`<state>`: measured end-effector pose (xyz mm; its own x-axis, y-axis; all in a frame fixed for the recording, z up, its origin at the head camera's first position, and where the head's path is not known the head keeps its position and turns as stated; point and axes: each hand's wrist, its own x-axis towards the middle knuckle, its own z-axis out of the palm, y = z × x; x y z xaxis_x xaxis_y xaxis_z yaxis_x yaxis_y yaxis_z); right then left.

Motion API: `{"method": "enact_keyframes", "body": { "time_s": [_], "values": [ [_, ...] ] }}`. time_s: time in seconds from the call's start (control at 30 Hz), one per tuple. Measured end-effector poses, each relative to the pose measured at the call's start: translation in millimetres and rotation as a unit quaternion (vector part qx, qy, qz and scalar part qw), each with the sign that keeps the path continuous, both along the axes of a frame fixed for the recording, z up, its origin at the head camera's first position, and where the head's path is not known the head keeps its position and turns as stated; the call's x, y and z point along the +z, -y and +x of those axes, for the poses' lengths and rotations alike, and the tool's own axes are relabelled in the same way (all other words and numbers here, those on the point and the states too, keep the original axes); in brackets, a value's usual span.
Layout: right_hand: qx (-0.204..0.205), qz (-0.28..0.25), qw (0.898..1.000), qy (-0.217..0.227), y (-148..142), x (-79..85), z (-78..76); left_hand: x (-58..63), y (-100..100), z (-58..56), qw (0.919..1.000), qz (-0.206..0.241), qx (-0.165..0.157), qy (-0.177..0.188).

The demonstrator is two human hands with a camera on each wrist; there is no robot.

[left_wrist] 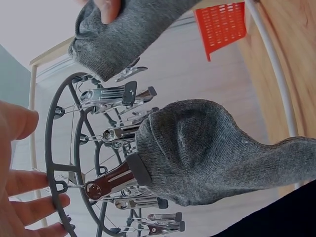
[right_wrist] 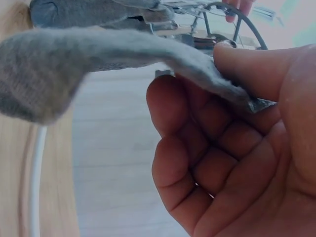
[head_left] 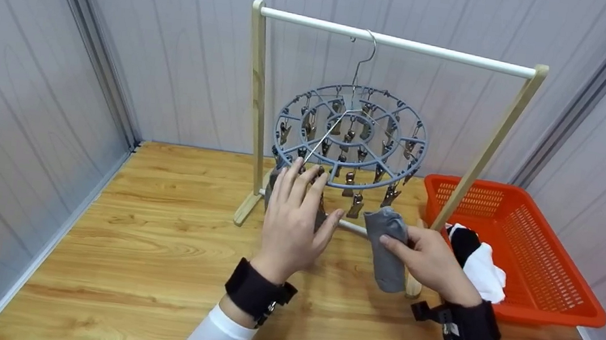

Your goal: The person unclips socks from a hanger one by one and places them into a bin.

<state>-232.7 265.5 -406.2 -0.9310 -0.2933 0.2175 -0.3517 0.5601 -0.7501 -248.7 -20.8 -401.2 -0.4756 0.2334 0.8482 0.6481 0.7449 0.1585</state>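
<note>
My left hand (head_left: 292, 220) has its fingers extended at the near rim of a round grey clip hanger (head_left: 351, 186); in the left wrist view its fingertips reach the ring, thumb apart. Close by, a metal clip (left_wrist: 109, 181) with dark pads bites the cuff of a hanging grey sock (left_wrist: 197, 153), mostly hidden behind this hand in the head view. Between thumb and fingers my right hand (head_left: 437, 265) pinches a second grey sock (head_left: 387, 268), just right of the hanger and below its ring. The sock's foot end droops in the right wrist view.
The hanger hooks over a white rod (head_left: 453, 53) on a wooden-legged rack. Several metal clips dangle from its rings. At right, behind the rack leg, stands an orange basket (head_left: 548, 318) with white and black cloth items (head_left: 485, 273) inside. Pale panel walls enclose the wooden table (head_left: 156, 256).
</note>
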Motion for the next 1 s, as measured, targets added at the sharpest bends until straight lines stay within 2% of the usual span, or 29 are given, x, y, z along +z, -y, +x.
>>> {"method": "enact_keyframes", "body": {
  "time_s": [0.4,0.6,0.8,1.0],
  "values": [
    [-0.072,-0.013,0.997,-0.004,-30.6,17.5,7.6,-1.1,-2.0,-0.4,1.0000,-0.003,-0.006,0.002],
    [-0.117,-0.025,0.992,-0.042,-51.7,23.2,11.1,-1.6,-1.5,1.1,1.0000,-0.004,-0.001,0.003],
    [-0.186,-0.042,0.978,-0.085,-81.3,25.3,14.7,-0.3,-1.4,1.1,1.0000,-0.005,-0.003,0.001],
    [-0.266,-0.078,0.958,-0.073,-107.0,26.0,16.7,0.2,-1.9,1.7,1.0000,-0.002,-0.002,0.006]
  ]
}}
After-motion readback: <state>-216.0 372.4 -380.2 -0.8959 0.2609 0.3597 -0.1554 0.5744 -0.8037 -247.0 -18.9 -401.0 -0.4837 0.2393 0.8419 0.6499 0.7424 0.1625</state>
